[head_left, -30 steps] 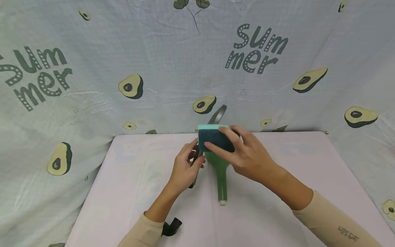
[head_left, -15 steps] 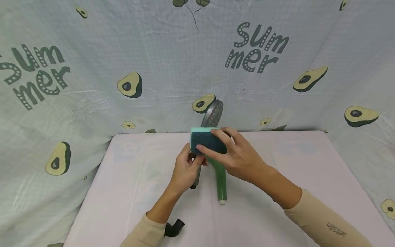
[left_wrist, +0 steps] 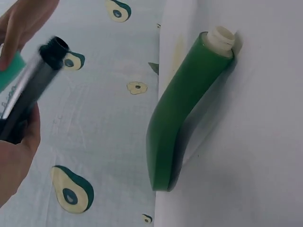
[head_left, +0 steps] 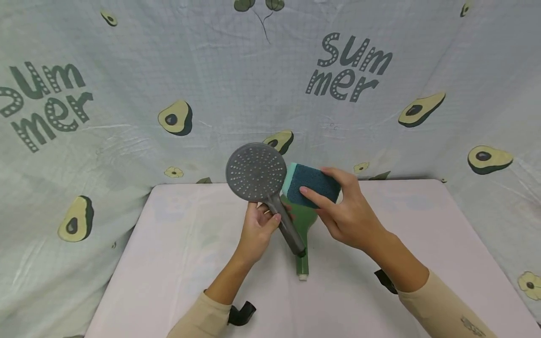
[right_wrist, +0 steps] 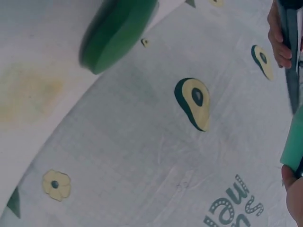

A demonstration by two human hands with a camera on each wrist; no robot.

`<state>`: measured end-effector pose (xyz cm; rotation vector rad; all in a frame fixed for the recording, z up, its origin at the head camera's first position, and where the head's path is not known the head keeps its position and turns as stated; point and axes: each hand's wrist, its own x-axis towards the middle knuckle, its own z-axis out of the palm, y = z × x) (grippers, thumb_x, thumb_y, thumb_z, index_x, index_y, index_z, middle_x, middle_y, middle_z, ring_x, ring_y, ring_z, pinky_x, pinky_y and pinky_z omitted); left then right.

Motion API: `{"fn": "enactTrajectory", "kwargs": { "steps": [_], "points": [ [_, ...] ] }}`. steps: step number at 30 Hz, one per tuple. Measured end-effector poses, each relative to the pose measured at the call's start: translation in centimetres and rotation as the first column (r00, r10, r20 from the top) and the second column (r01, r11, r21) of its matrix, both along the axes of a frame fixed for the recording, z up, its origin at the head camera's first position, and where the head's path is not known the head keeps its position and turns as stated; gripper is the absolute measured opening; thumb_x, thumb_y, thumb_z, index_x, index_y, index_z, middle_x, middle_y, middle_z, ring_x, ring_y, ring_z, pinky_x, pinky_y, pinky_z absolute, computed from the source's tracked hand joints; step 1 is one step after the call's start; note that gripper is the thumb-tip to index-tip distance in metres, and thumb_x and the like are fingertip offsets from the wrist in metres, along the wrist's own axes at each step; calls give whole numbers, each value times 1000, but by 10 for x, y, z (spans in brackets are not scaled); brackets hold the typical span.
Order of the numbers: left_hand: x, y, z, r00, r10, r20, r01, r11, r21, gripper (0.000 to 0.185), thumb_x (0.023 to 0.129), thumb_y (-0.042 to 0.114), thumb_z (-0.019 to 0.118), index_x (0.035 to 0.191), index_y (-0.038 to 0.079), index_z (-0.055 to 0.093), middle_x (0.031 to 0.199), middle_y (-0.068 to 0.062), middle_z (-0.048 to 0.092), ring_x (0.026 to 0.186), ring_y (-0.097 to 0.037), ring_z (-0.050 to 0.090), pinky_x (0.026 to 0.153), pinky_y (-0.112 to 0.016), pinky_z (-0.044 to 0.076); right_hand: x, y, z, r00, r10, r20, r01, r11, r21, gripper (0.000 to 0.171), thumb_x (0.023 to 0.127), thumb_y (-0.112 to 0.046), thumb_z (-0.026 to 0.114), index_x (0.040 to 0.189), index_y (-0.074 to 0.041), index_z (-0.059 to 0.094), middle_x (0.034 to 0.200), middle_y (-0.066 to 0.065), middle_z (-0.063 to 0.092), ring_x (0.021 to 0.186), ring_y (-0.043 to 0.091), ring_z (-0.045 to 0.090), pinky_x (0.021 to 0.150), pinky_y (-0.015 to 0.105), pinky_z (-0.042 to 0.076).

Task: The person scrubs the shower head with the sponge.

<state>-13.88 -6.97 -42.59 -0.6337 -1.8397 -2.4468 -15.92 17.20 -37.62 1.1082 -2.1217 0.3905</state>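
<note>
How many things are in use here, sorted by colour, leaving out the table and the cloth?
Grey: 1, the shower head, held in the left hand.
Blue-green: 1, the sponge, held in the right hand.
Green: 1, the bottle, lying on the table.
Total: 3.

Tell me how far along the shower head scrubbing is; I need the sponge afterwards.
Both tools are picked up: the left hand grips the grey shower head by its handle, nozzle face turned toward the camera. The right hand holds the sponge beside the head's rim, not on the face, so wiping it appears left to do. The green bottle lies on the table, uncapped.
</note>
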Motion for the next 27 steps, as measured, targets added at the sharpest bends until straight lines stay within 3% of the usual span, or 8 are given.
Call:
{"fn": "enactTrajectory", "kwargs": {
  "steps": [5, 8, 10, 12, 15, 18, 23, 27],
  "points": [
    [-1, -10, 2, 1000, -27, -15, 27, 1000, 2, 78, 95, -11, 56, 159, 10, 17, 135, -28, 49, 106, -20, 71, 96, -36, 60, 2, 3, -9, 1000, 7, 9, -7, 1000, -25, 39, 112, -34, 41, 143, -19, 59, 146, 34, 40, 134, 47, 43, 94, 59, 53],
    [-2, -12, 3, 999, -25, -22, 25, 999, -23, 75, 92, -14, 51, 157, 6, 21, 136, -33, 47, 102, -21, 71, 94, -33, 60, 2, 3, -13, 1000, 20, 7, -19, 999, -45, 39, 112, -33, 43, 143, -18, 60, 146, 35, 40, 133, 48, 43, 93, 59, 52],
    [-2, -11, 5, 1000, -5, 15, 6, 1000, -21, 70, 90, -14, 44, 155, 4, 23, 133, -28, 52, 99, -18, 70, 93, -30, 60, 1, 2, -15, 1000, 26, 6, -26, 998, -52, 39, 111, -32, 43, 143, -18, 60, 146, 36, 40, 132, 48, 44, 93, 59, 51],
    [-1, -10, 7, 997, 12, 80, -13, 1000, 11, 63, 94, -6, 40, 153, 4, 25, 126, -19, 57, 96, -15, 68, 91, -29, 58, 1, 1, -16, 999, 30, 13, -29, 998, -53, 39, 111, -32, 44, 144, -18, 59, 146, 35, 40, 132, 48, 43, 92, 59, 51],
    [-2, -7, 11, 986, 22, 167, -34, 997, 65, 48, 108, 16, 34, 153, 5, 26, 118, -8, 60, 91, -13, 65, 87, -29, 57, 0, 0, -18, 999, 21, 30, -20, 999, -44, 40, 111, -32, 44, 145, -17, 58, 146, 35, 40, 132, 48, 43, 93, 60, 51],
    [-3, -7, 15, 981, 39, 191, -56, 995, 83, 53, 114, 36, 32, 155, 2, 29, 124, -8, 59, 99, -12, 66, 92, -28, 57, -1, -1, -17, 999, 7, 32, -6, 999, -42, 42, 110, -33, 45, 146, -15, 56, 146, 36, 40, 132, 48, 44, 93, 61, 52],
    [-6, -10, 23, 978, 87, 192, -89, 996, 2, 45, 112, 22, 43, 147, -6, 44, 136, -15, 58, 111, -8, 63, 93, -23, 55, -4, -4, -11, 1000, -22, 2, 22, 999, -29, 43, 110, -31, 45, 148, -14, 53, 146, 37, 40, 129, 50, 46, 92, 64, 52],
    [-8, -12, 27, 983, 72, 169, -62, 996, -66, 39, 109, 9, 49, 144, -9, 48, 133, -25, 60, 103, -6, 69, 87, -28, 61, -6, -9, -4, 998, -63, 13, 63, 998, 10, 44, 112, -32, 40, 151, -18, 51, 152, 34, 39, 127, 50, 47, 95, 64, 50]
  ]
}}
